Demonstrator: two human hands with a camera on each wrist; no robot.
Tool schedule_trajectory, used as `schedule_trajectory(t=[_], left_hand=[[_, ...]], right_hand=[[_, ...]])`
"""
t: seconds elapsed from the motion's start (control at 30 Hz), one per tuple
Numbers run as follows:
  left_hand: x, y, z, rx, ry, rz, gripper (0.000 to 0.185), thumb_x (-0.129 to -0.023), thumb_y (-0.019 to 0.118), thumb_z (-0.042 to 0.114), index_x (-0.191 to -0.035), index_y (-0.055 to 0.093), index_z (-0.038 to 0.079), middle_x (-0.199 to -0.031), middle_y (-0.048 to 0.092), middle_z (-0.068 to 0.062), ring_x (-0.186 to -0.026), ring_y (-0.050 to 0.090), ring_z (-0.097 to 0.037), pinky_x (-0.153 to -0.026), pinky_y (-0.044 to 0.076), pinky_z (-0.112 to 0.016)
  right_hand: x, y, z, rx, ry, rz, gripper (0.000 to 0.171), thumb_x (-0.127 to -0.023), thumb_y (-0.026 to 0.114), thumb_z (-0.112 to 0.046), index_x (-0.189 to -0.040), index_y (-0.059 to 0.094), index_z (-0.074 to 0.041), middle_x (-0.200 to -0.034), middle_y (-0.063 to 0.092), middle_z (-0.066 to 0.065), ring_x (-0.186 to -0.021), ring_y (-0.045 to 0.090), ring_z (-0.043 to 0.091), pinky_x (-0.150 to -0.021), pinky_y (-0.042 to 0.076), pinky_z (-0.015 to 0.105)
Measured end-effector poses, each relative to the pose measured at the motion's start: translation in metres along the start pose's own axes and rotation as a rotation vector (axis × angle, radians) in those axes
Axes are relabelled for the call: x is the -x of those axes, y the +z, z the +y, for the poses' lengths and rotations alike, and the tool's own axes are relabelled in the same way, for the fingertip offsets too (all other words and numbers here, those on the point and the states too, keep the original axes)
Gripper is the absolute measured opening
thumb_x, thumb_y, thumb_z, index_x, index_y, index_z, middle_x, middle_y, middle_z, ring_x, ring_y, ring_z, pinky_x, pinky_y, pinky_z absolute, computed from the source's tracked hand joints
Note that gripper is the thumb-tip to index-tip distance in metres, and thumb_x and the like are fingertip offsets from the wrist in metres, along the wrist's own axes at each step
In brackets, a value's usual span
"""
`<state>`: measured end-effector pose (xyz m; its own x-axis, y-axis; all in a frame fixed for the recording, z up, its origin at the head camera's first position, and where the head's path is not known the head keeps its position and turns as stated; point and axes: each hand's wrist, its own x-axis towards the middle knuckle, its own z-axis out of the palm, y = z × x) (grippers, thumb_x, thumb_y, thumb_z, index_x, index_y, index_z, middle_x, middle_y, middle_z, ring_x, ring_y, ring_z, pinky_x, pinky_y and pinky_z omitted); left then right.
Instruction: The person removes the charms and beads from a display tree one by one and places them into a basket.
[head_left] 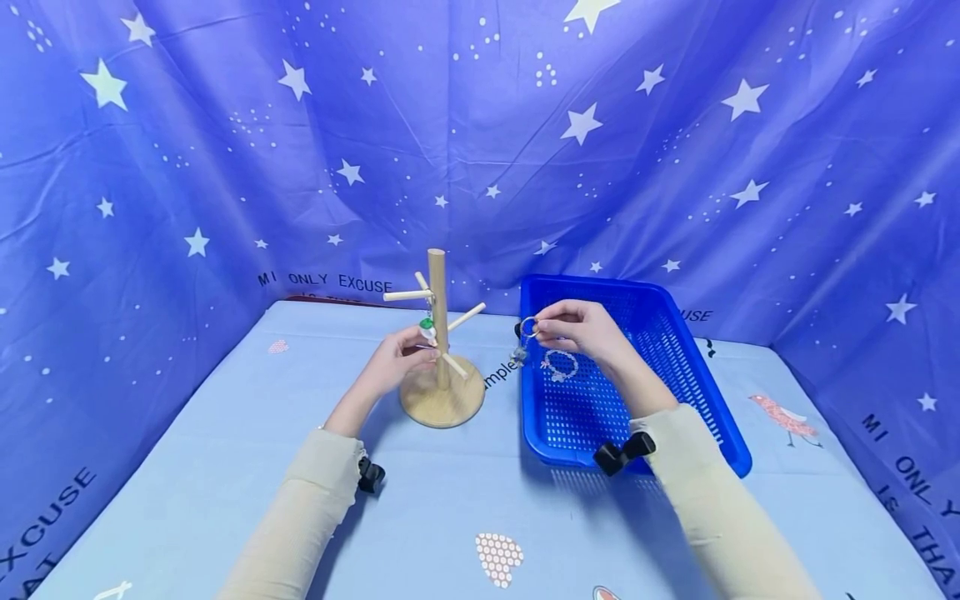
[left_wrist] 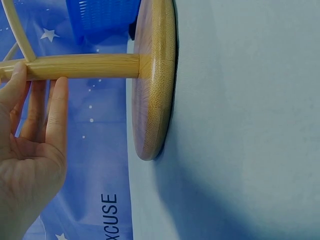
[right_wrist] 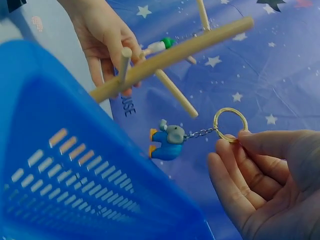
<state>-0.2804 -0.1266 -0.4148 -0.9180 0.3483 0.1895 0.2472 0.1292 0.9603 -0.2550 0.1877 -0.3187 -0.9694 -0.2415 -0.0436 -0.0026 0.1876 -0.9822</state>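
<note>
A blue star-printed cloth hung behind a desk [head_left: 225, 467] with a light blue cover. In the head view, the left hand [head_left: 397, 360] touched the wooden stand [head_left: 441, 392], and the right hand [head_left: 577, 327] held a keychain [head_left: 525, 337] above the blue basket [head_left: 697, 375]. In the left wrist view, the fingers [left_wrist: 56, 107] lay straight against the post. In the right wrist view, fingertips [right_wrist: 250, 137] pinched the ring; an elephant charm [right_wrist: 167, 141] hung beside the basket.

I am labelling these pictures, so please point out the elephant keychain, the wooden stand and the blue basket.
elephant keychain [right_wrist: 167, 142], right wrist view, on the elephant's blue body.
wooden stand [head_left: 441, 401], head view, on its round base.
blue basket [head_left: 731, 440], head view, on its right rim.
</note>
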Motion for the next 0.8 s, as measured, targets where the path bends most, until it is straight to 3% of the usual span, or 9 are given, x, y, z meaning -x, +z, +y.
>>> schedule_trajectory(t=[0.43, 0.8], left_hand=[[-0.001, 0.0, -0.001, 0.004, 0.0, -0.004, 0.019, -0.096, 0.058, -0.003, -0.11, 0.055, -0.016, -0.118, 0.063, -0.036, -0.089, 0.066, -0.002, -0.089, 0.06, -0.036], [0.0, 0.0, -0.001, -0.007, 0.004, -0.002, 0.019, -0.097, 0.058, -0.002, -0.111, 0.055, -0.014, -0.118, 0.063, -0.035, -0.09, 0.065, -0.003, -0.091, 0.059, -0.042]], right_hand=[[0.0, -0.031, 0.015, -0.068, 0.026, 0.085, 0.031, -0.098, 0.061, -0.008, -0.122, 0.055, 0.011, -0.085, 0.074, -0.007, -0.083, 0.073, 0.008, -0.08, 0.06, 0.022], [-0.002, -0.051, 0.031, -0.016, 0.063, 0.116, 0.011, -0.1, 0.058, -0.009, -0.109, 0.061, -0.003, -0.084, 0.073, -0.01, -0.079, 0.071, 0.003, -0.082, 0.06, 0.024]])
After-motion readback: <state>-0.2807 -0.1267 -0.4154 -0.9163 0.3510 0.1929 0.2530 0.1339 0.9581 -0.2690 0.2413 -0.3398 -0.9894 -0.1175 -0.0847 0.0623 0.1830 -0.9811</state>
